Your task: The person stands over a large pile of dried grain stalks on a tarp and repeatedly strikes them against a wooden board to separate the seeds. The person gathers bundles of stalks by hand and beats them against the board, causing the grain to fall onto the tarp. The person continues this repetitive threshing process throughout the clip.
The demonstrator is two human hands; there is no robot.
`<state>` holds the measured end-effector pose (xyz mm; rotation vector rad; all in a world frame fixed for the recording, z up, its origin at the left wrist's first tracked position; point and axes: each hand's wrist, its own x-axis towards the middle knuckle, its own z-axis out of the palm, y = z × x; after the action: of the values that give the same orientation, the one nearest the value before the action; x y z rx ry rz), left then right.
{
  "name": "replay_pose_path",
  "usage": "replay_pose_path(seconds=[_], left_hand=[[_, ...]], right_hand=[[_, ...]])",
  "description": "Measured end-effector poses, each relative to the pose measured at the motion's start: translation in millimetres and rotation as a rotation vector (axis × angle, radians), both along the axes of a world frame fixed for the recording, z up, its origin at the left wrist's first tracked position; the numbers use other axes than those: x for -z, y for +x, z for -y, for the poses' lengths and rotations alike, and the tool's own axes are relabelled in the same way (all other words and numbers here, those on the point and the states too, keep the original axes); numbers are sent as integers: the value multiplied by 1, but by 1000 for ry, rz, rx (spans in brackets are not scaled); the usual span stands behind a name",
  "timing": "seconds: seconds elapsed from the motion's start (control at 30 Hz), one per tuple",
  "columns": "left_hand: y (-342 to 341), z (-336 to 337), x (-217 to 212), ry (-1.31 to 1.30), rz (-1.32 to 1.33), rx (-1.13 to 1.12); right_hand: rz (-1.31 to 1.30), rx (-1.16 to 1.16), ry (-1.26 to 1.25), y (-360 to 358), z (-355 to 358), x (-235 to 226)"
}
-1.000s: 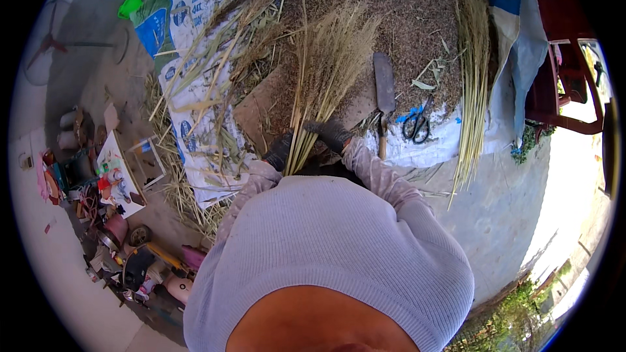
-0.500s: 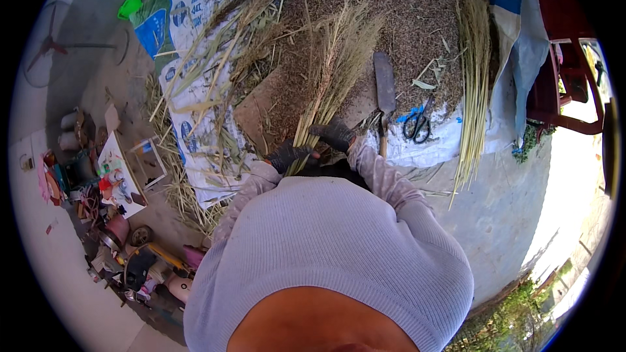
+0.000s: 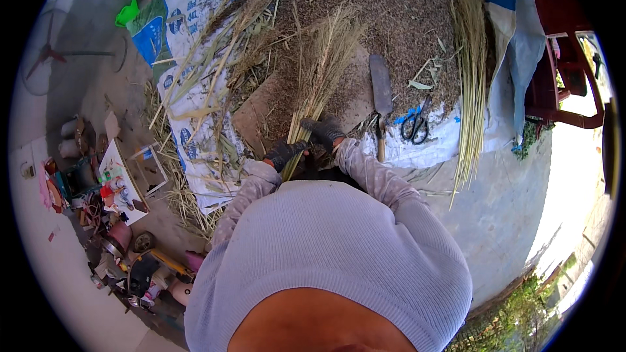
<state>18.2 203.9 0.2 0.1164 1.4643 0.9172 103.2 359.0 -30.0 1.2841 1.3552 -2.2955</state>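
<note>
Both my hands wear dark gloves and close round one bundle of dry grass stalks (image 3: 319, 85), its feathery seed heads pointing away from me. My left hand (image 3: 285, 154) grips the stalks low, close to my body. Just above it and to the right, my right hand (image 3: 324, 132) wraps the same bundle; some of its fingers are hidden behind the stalks. To the right lie a flat, broad-bladed knife (image 3: 381, 85) with a wooden handle and a pair of black-handled scissors (image 3: 415, 128). A flat brown board (image 3: 254, 107) shows partly under the bundle.
Loose seed (image 3: 417, 32) covers much of the white sacking (image 3: 179, 101). A neat row of stalks (image 3: 471, 85) lies at the right, and looser stalks (image 3: 222, 58) at the left. Red chairs (image 3: 574, 91) stand at the far right. Assorted clutter (image 3: 124, 241) fills the floor at left.
The bundle's seed heads have swung to the left. My right hand has shifted slightly left and up the stalks, while my left hand stays nearly in place.
</note>
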Motion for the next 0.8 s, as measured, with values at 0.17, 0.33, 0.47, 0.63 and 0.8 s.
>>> replay_pose_path(seconds=[0.17, 0.33, 0.47, 0.63, 0.8], left_hand=[[-13, 3, -20, 74, 108, 138], [-4, 11, -24, 96, 473, -19], [1, 19, -3, 47, 403, -42], [6, 5, 1, -68, 308, -23], [10, 11, 30, -147, 258, -38]], right_hand=[[-107, -41, -144, 10, -2, 2], [-296, -220, -40, 18, -10, 1], [-494, -477, 135, 21, -29, -15], [-177, -548, 322, 19, -38, 20], [402, 149, 1138, 62, -92, 1]])
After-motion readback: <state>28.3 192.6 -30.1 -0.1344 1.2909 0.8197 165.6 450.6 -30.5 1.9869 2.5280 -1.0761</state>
